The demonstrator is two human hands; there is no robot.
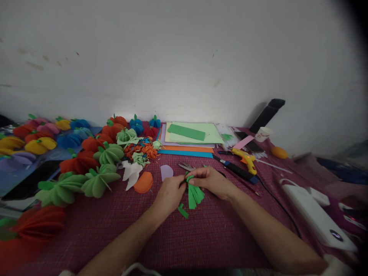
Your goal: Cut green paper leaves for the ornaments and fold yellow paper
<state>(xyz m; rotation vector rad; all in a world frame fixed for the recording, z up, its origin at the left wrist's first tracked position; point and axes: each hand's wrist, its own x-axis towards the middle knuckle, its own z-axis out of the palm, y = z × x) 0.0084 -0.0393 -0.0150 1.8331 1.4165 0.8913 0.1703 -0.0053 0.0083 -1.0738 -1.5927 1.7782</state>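
Observation:
A green paper strip cut into a fringe (196,196) hangs between my two hands, its cut ends fanned downward. My left hand (170,194) pinches its upper left end, fingers closed. With fingertips pressed on the upper edge, my right hand (214,182) grips it from the other side. Just below lies a small green paper scrap (183,211) on the cloth. Scissors (186,166) rest behind my hands, their handles partly hidden. Left of my left hand are a lilac paper piece (166,172) and orange paper rounds (143,182).
Several paper pumpkins (109,153) crowd the left side, beside shredded paper (145,149). Coloured sheets (212,132) lie against the wall. A yellow glue gun (245,159), a blue-handled tool (240,171) with a cord, a paper cup (263,134) and a white power bank (316,218) occupy the right.

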